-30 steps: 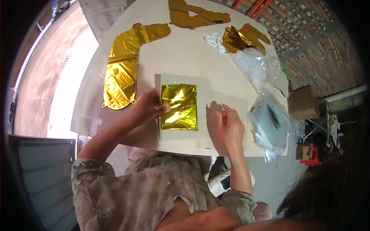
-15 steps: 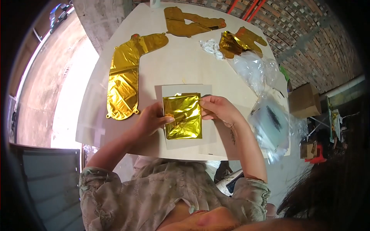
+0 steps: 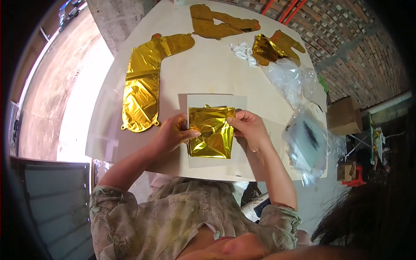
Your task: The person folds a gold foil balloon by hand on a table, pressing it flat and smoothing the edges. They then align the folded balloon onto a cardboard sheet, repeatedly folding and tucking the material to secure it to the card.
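Observation:
A folded gold foil balloon (image 3: 212, 132) lies on a white card (image 3: 216, 161) near the table's front edge. My left hand (image 3: 173, 133) holds its left side, thumb on top of the foil. My right hand (image 3: 247, 128) pinches its upper right corner. Both hands rest over the card.
A long flat gold foil balloon (image 3: 143, 82) lies to the left on the pale table (image 3: 208, 65). More gold foil pieces (image 3: 221, 24) (image 3: 273, 45) sit at the far edge. Clear plastic bags (image 3: 303, 134) are piled at the right. A cardboard box (image 3: 344, 115) stands beyond the table.
My right hand moved from the bare card onto the folded foil and took its upper right corner. The foil now lies slightly skewed and lifted. My left hand stays on its left side.

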`<action>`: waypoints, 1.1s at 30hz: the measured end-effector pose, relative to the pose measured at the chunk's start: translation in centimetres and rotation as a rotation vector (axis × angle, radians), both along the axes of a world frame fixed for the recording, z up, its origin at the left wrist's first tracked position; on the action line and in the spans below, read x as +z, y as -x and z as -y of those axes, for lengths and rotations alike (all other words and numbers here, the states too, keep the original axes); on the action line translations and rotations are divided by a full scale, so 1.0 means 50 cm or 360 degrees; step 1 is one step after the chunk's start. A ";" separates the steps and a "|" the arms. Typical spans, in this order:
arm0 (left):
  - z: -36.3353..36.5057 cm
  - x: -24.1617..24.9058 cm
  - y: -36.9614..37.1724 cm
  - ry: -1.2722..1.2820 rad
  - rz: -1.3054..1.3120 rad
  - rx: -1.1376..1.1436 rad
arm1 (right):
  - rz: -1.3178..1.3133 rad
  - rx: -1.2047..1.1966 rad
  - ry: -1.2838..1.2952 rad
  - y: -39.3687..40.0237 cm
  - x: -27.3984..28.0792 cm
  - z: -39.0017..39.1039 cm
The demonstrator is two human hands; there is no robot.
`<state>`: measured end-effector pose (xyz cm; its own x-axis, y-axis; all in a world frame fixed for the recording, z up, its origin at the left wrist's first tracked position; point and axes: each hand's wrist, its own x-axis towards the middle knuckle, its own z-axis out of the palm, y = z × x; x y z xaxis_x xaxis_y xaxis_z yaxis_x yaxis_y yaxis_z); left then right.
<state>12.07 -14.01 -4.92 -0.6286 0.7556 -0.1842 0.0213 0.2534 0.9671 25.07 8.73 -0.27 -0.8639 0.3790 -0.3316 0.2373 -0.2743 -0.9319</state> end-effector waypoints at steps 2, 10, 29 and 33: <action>0.001 0.001 -0.002 0.0001 -0.0017 0.0014 | -0.0062 0.0200 0.0149 -0.004 -0.004 -0.016; -0.005 0.000 -0.008 -0.0081 0.0058 0.0051 | 0.0015 0.0272 0.0019 -0.005 0.009 0.006; 0.000 -0.031 -0.006 -0.0132 -0.0042 -0.0036 | 0.0498 0.1481 -0.1690 0.091 0.162 -0.056; -0.001 -0.009 -0.013 -0.0119 0.0033 -0.0010 | 0.0370 0.1591 -0.1788 0.108 0.149 -0.063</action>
<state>12.70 -13.96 -5.35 -0.6205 0.7716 -0.1400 0.0026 0.1805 0.9836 19.66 11.87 7.17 -0.8817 -0.1711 -0.4396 0.0566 0.8868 -0.4587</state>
